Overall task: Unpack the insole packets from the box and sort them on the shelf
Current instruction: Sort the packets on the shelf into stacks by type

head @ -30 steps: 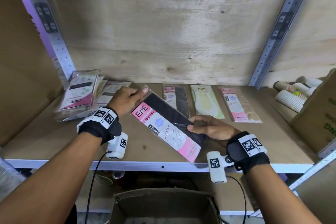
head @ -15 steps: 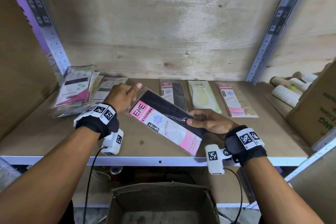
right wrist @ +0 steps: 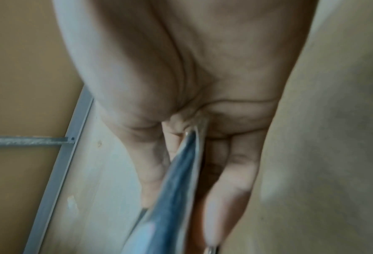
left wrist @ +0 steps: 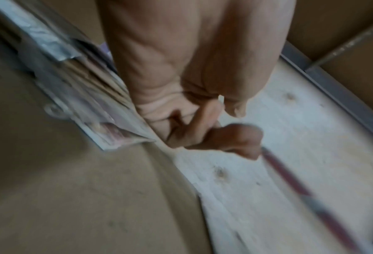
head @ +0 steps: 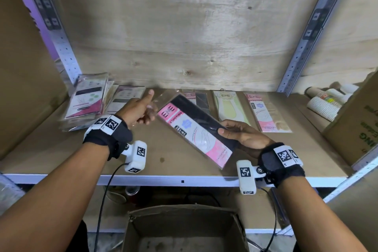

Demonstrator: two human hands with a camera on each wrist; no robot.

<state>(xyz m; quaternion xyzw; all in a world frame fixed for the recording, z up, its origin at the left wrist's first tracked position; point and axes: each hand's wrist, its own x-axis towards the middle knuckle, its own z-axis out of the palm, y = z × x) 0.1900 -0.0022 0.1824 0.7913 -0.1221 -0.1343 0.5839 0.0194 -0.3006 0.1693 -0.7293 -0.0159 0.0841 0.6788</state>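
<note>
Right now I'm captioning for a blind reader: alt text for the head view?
The right hand holds a black-and-pink insole packet above a wooden shelf, the left hand just off its top corner. Three packets lie in a row behind; a loose pile sits left.

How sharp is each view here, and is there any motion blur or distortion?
Head: mostly sharp, wide-angle bend in the shelf posts; left hand slightly smeared. Left wrist: heavy motion blur throughout. Right wrist: soft, the packet an edge-on streak.

Box (head: 184, 229) cut off by bottom frame edge
</note>
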